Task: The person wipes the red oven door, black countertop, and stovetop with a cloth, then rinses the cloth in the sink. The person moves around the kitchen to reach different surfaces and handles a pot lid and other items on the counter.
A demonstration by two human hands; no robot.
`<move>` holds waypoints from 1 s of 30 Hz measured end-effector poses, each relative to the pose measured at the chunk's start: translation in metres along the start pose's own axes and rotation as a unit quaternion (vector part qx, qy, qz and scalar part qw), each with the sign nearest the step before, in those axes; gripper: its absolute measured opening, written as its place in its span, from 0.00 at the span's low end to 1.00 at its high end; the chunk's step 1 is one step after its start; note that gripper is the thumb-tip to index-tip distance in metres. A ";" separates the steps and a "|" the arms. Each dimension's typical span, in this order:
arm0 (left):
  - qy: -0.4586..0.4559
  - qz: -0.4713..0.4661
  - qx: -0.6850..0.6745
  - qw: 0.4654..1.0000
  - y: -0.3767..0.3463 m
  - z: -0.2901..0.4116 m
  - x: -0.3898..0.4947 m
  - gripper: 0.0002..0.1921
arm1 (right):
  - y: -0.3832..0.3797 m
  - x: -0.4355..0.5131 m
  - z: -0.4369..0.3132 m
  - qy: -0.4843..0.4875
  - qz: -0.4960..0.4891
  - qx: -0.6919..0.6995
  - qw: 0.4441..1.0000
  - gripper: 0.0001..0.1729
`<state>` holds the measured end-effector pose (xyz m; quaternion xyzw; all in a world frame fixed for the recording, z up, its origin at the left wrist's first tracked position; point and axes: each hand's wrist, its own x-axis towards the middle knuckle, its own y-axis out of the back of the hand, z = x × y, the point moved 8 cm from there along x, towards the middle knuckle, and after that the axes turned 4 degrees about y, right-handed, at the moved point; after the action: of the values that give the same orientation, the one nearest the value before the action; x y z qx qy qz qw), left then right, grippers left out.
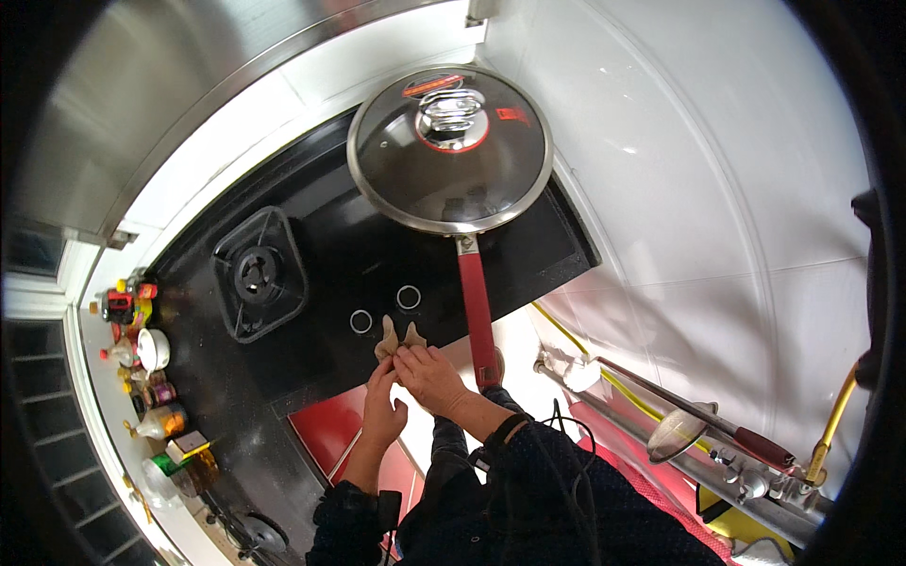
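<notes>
A beige cloth (pixel 388 342) is bunched at the front edge of the black cooktop, close to two round knobs (pixel 408 297). My right hand (pixel 430 378) grips the cloth from above, its fingers bent over it. Against its fingertips rests my left hand (pixel 383 410), touching the cloth's lower side; whether it grips the cloth is hard to tell. Beyond the hands, a large lidded frying pan (pixel 453 191) sits on the cooktop, its red handle (pixel 478 311) pointing towards me, just right of my right hand.
A bare gas burner (pixel 256 274) is on the left. Sauce bottles and jars, with a white enamel pot (pixel 153 349), line the left wall. Red cabinet fronts (pixel 329 428) lie below the counter edge. At right are gas pipes (pixel 637 396), a yellow hose (pixel 563 331) and a hanging strainer (pixel 679 433).
</notes>
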<state>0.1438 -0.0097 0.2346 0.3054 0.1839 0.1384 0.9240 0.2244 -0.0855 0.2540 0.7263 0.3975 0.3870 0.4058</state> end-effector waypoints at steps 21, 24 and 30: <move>0.030 0.006 -0.041 0.999 -0.014 -0.019 -0.097 0.17 | 0.095 -0.082 0.209 -0.320 0.158 -0.246 0.901 0.11; 0.057 -0.013 -0.060 0.996 -0.017 -0.018 -0.094 0.16 | 0.070 -0.080 0.180 -0.251 0.122 -0.103 0.955 0.09; 0.047 -0.009 -0.067 0.997 -0.016 -0.004 -0.088 0.15 | 0.107 -0.117 0.293 -0.453 0.160 -0.119 0.869 0.13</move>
<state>0.0654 -0.0530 0.2442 0.2339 0.2200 0.1563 0.9341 0.4667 -0.3109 0.2136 0.8216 -0.0008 0.1191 0.5575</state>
